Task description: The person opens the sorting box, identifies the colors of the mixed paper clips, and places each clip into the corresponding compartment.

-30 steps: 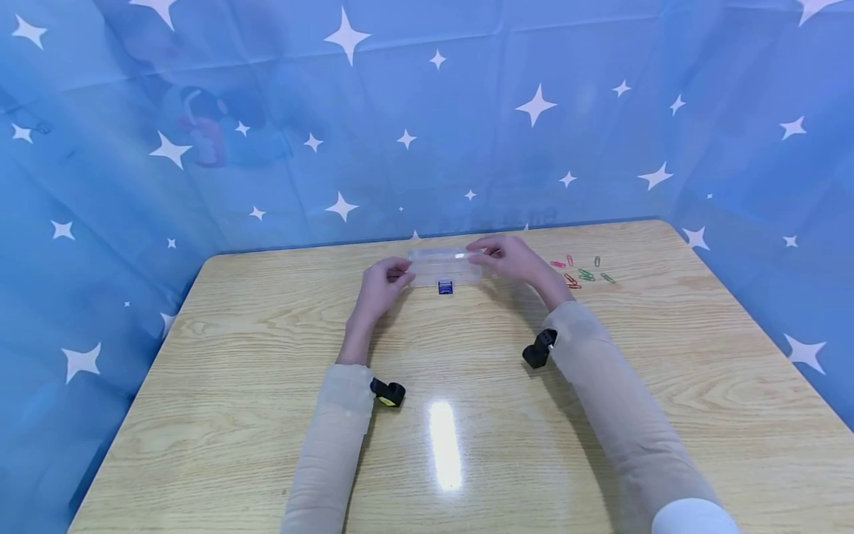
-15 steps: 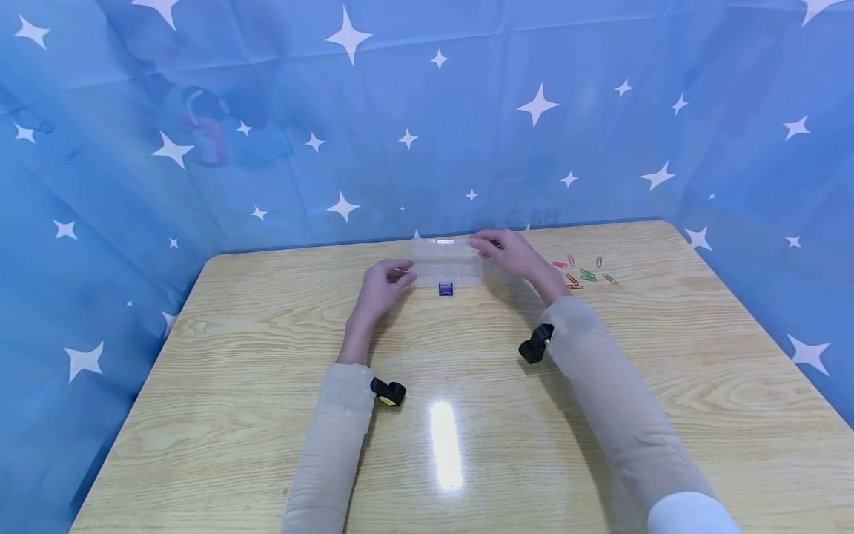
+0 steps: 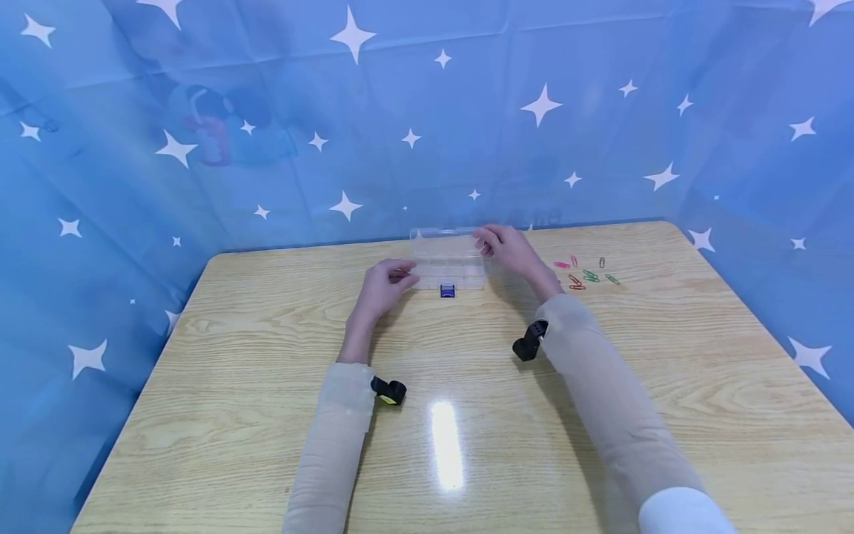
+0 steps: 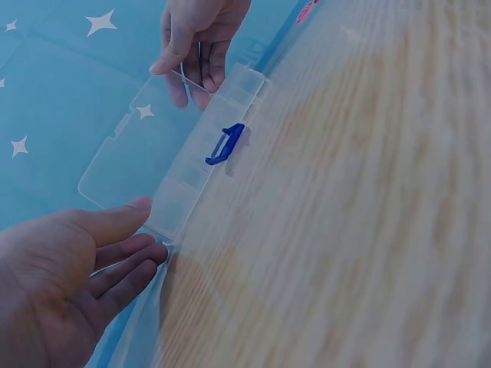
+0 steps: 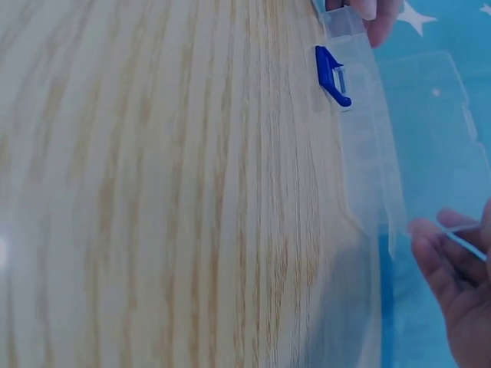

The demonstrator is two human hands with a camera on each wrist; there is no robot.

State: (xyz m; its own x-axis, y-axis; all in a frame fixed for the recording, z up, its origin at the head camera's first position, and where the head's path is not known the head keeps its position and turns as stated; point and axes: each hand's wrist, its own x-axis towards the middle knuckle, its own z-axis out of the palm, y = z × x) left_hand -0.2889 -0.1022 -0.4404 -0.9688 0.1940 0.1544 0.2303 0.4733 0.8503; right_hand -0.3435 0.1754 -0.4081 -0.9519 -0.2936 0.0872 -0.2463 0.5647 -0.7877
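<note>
A clear plastic compartment box (image 3: 434, 276) sits at the back of the table, its transparent lid (image 3: 442, 243) raised behind it. A blue latch (image 3: 448, 290) hangs open at the box's front. My left hand (image 3: 385, 285) steadies the box's left end; in the left wrist view, the thumb of that hand (image 4: 61, 276) lies at the corner with the fingers bent below. With my right hand (image 3: 510, 250) I pinch the lid's right edge; the right wrist view has this hand (image 5: 460, 284) at the frame's edge, thumb and fingers around the lid's side.
Several pink, red and green paper clips (image 3: 590, 275) lie on the wooden table (image 3: 267, 400), to the right of the box. A blue curtain with white stars (image 3: 300, 96) hangs right behind the table's back edge.
The lid has swung up and back from low over the box to raised, with my right hand rising along with it. My left hand has stayed at the box's left end.
</note>
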